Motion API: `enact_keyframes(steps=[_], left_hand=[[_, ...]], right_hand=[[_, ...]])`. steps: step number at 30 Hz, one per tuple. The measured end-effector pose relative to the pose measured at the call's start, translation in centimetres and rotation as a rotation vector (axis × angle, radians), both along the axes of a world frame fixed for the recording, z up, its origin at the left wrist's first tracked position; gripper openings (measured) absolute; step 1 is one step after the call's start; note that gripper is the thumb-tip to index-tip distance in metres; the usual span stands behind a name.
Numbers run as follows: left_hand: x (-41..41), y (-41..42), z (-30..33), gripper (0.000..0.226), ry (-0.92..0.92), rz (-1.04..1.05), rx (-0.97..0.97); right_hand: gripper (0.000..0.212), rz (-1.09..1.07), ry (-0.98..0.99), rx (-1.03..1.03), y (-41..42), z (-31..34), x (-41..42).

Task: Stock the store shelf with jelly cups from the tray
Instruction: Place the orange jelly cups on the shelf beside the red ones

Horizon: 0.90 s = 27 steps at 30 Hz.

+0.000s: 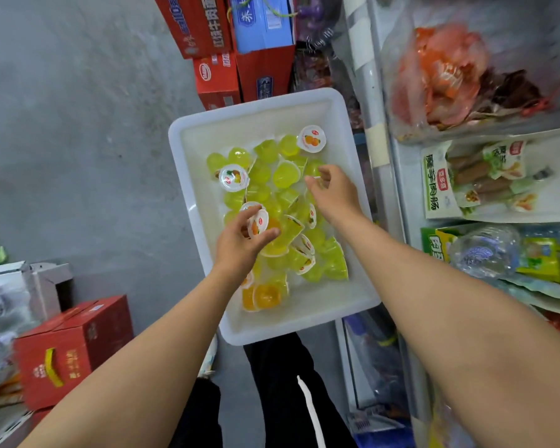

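Observation:
A white plastic tray [204, 124] lies on the floor below me, holding several yellow-green and orange jelly cups [285, 176] in a loose pile. My left hand [240, 240] is over the pile's near middle, fingers closed around an orange-fruit jelly cup [258, 223] with a white lid. My right hand [333, 192] hovers over the tray's right side, fingers spread and curled, nothing in it that I can see. The store shelf [498, 176] stands to the right, packed with bagged snacks.
Red and blue cartons [227, 43] are stacked beyond the tray. A red carton [75, 347] with a yellow handle sits at the left. Sausage packs [485, 179] and a plastic bottle [485, 250] fill the shelf levels. Grey concrete floor [78, 140] spreads left.

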<state>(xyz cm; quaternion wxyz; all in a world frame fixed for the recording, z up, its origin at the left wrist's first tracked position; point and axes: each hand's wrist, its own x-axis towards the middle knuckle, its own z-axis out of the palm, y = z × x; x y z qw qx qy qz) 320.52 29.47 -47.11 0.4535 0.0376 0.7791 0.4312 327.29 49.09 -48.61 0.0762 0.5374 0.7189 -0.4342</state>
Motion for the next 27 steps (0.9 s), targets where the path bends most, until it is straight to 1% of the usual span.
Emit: enact_keyframes(steps=[3,6,8,9,12,13,14,16,18,20,21,25,27], left_hand=[[-1.3,1.2,-0.1,0.075,-0.019,0.080,0.038],[-2.1,1.9,-0.6,0.086,-0.091,0.154,0.071],[-2.2,2.1,-0.8,0.082,-0.127,0.197,0.098],[-2.2,2.2,-0.9,0.078,-0.128,0.213,0.103],[-2.0,2.0,-1.0,0.067,-0.121,0.246,0.127],[-2.0,1.9,-1.1,0.065,-0.122,0.252,0.129],[-2.0,1.9,-1.2,0.065,-0.123,0.252,0.126],[-2.0,1.7,-1.5,0.065,-0.123,0.252,0.125],[-2.1,1.5,-1.6,0.065,-0.119,0.250,0.127],[-2.1,1.3,-1.6,0.063,-0.114,0.245,0.120],[-2.1,1.2,-1.5,0.062,-0.116,0.243,0.114],[-1.7,0.9,-1.4,0.060,-0.106,0.239,0.091],[-1.6,0.6,-1.6,0.047,-0.101,0.247,0.090]], right_hand=[[0.059,-0.056,0.051,0.025,1.0,-0.2,-1.7],[0.066,-0.123,0.107,0.020,1.7,-0.9,-3.5],[0.067,-0.171,0.127,0.010,2.1,-1.6,-4.6],[0.073,-0.183,0.134,0.009,2.1,-1.9,-5.1],[0.100,-0.203,0.137,-0.013,2.1,-2.6,-6.5],[0.104,-0.197,0.118,-0.023,2.0,-2.8,-7.0],[0.104,-0.189,0.098,-0.024,2.0,-3.2,-7.3],[0.097,-0.182,0.079,0.002,2.3,-4.4,-7.6],[0.084,-0.182,0.069,0.051,2.6,-5.2,-7.6],[0.069,-0.182,0.060,0.081,2.4,-4.4,-7.8],[0.066,-0.176,0.056,0.092,2.5,-4.3,-7.9],[0.066,-0.113,0.035,0.110,3.0,-4.4,-8.7],[0.064,-0.091,0.010,0.115,3.2,-4.3,-9.0]])
